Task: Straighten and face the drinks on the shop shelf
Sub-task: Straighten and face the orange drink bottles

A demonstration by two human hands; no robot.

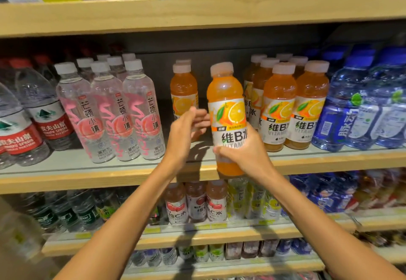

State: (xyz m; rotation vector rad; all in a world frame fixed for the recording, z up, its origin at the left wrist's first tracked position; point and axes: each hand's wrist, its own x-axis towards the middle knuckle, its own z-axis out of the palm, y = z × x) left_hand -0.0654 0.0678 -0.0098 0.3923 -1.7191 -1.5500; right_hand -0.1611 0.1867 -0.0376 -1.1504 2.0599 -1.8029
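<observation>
Right now the right hand (248, 152) grips the orange vitamin bottle (227, 95) around its lower label, upright, in front of the shelf edge (87, 178); the left hand (184, 132), fingers relaxed, hovers just beside it.

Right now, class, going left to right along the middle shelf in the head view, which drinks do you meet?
In order: red-label water bottles → pink-label bottles → lone orange bottle at the back → held orange bottle → group of orange bottles → blue bottles.
</observation>
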